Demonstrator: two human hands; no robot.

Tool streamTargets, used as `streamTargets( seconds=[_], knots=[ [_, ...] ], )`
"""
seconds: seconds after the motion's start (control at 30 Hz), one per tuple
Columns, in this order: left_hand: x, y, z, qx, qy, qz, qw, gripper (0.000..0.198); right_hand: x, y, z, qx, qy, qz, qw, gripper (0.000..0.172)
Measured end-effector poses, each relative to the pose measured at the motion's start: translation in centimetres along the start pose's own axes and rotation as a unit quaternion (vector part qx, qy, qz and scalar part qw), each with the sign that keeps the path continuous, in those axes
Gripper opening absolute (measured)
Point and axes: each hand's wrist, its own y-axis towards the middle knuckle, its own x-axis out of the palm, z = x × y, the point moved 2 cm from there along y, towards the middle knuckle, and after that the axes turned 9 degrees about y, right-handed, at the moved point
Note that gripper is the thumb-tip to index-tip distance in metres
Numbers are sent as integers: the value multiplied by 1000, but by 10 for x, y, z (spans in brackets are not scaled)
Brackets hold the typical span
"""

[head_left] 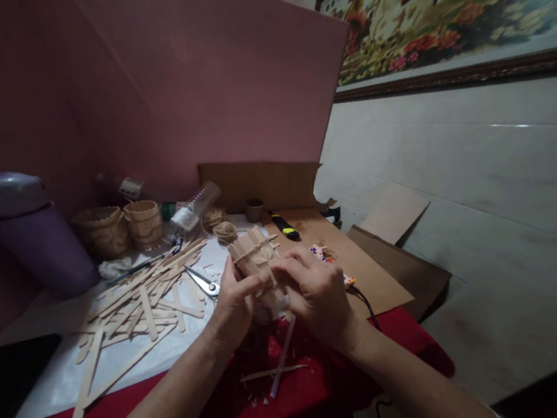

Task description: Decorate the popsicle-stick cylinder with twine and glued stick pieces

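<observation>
My left hand [236, 301] is closed around the left side of a small craft-stick cup [250, 244], its thumb across the front. The cup is tilted; pale upright sticks form its wall, and a twisted twine band circles it near the top. A light bow-like decoration [264, 259] sits on the front. My right hand [315, 292] has its fingers bent and pressed together against the cup's right front. Whether a small piece is also between those fingertips is hidden. Scissors [203, 283] lie partly open just left of my left hand.
Loose craft sticks [143, 305] pile up on white paper at left. Twine balls [225, 232], a plastic bottle [197, 205], finished-looking cups [143, 226] and a purple tumbler [34, 230] stand behind. A utility knife [285, 225] lies on cardboard [366, 276]. A glue stick [282, 359] rests on red cloth.
</observation>
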Motion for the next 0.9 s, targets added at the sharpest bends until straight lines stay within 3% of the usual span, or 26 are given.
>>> streamTargets(
  seconds=[0.33,0.43,0.53,0.63,0.77,0.9],
  knots=[
    [-1,2,-3,6,0,3,1000,61,6,0,-2,13,-29,13,999,20],
    [-2,2,-3,-13,-13,12,1000,59,6,1,-1,32,35,15,999,20],
    [-3,2,-2,-41,-37,8,998,55,2,2,1,70,143,79,984,19],
    [-3,1,1,-62,-58,14,996,53,-2,1,3,124,168,139,968,13],
    [-4,1,0,-72,-56,17,996,56,1,-1,3,164,183,139,959,11],
    [-4,1,-1,-55,-61,-7,997,63,10,-5,1,198,220,133,946,26]
  ],
)
